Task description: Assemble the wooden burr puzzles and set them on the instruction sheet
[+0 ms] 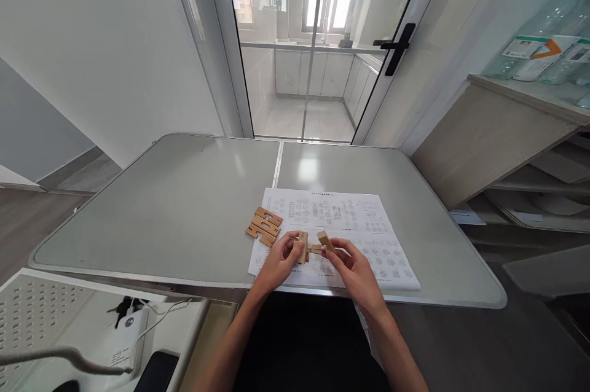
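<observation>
Over a printed sheet of small line diagrams (332,211), both hands hold wooden puzzle pieces. My left hand (282,257) is closed round an upright notched wooden piece (303,246). Between thumb and fingers of my right hand (349,262) is a short wooden block (324,239), tilted. A thin wooden piece (316,249) lies between the two hands; whether it is joined to either block I cannot tell. Left of my left hand, on the sheet's edge and the table, lie several flat notched wooden pieces (266,224) side by side.
The grey table (193,207) has a metal rim and a seam. Beyond it stands a glass door with a black handle (397,48). To the right is a shelf (488,134) with plastic bottles. At lower left, a white cart (92,318) carries a power strip and a phone (157,372).
</observation>
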Motion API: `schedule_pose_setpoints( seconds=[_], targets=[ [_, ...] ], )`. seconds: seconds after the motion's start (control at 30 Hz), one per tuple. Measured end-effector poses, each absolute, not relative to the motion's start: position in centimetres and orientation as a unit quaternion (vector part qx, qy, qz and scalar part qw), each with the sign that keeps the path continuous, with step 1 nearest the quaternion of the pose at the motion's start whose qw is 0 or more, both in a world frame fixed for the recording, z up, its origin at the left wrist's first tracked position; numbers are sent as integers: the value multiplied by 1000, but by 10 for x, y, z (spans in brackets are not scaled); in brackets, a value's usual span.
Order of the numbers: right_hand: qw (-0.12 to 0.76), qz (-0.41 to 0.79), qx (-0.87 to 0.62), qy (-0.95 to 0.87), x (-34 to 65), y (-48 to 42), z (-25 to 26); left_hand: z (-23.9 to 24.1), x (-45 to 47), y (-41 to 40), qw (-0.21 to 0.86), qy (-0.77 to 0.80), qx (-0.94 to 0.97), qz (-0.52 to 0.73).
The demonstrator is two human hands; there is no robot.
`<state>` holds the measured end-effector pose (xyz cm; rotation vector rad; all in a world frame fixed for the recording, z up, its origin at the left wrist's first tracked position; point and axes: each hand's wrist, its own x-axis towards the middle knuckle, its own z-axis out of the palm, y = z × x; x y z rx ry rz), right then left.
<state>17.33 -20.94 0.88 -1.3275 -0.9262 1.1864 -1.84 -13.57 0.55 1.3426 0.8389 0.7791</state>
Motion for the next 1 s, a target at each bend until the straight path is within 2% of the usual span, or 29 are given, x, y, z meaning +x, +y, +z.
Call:
schedule_pose_setpoints(
  seconds=[0.33,1.0],
  targets=[
    [530,547,-490,-425,178,-207,16,9,-22,-136,636,324,641,283],
    [502,570,-453,-467,168,-210,27,9,-21,-136,644,332,623,296]
  ],
)
